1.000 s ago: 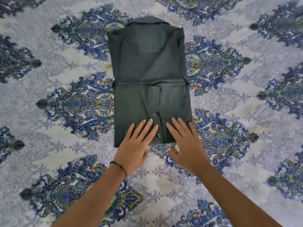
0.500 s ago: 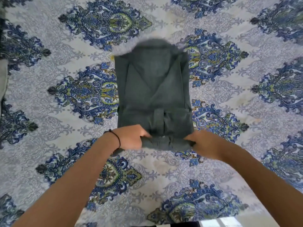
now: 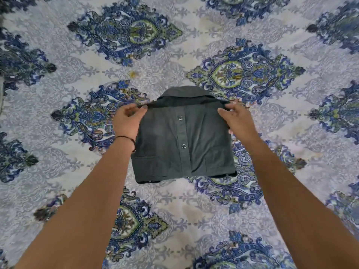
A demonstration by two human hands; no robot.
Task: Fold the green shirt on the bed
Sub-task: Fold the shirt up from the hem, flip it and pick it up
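The dark green shirt (image 3: 184, 138) lies on the bed as a compact folded rectangle, with its button placket and two snap buttons facing up and the collar showing at the far edge. My left hand (image 3: 128, 120) pinches the far left corner of the top layer. My right hand (image 3: 236, 118) pinches the far right corner. Both corners sit just below the collar, and the top layer lies over the rest of the shirt.
The bed (image 3: 174, 61) is covered by a white sheet with large blue and green ornamental medallions and stretches out on every side of the shirt. A thin dark band circles my left wrist (image 3: 126, 137).
My hands went from resting flat on the shirt's near edge to gripping it and carrying it up and over toward the collar. The shirt is now half as long.
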